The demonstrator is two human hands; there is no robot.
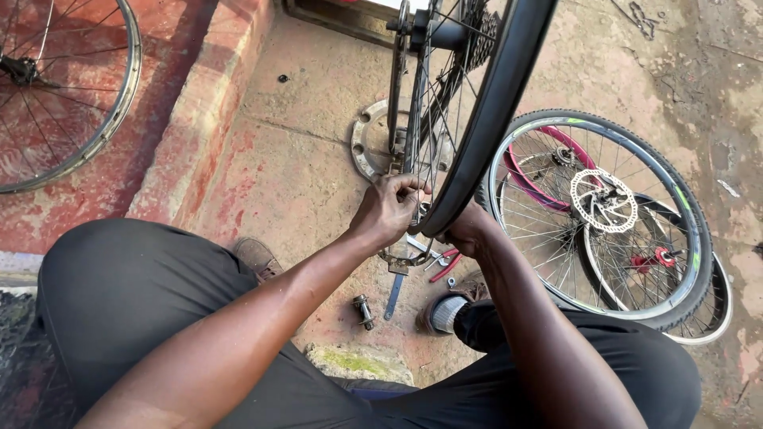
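Left hand (389,208) pinched narrow on spokes (420,119) near the tyre (485,119); right hand (465,230) behind it, grip unclear. Likely best: steady the wheel, work 1 spoke at a time.

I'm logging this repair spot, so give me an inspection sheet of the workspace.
Surface: stained concrete floor.
Job's things: upright bicycle wheel held at its lower rim.
Clutter: red-handled pliers, small hub part, metal ring.
Hands: left hand with fingers closed at the spokes; right hand behind the tyre, grip hidden.
Cables: nothing seen.
Surroundings: stacked wheels with disc rotor to the right, bare rim on red step.
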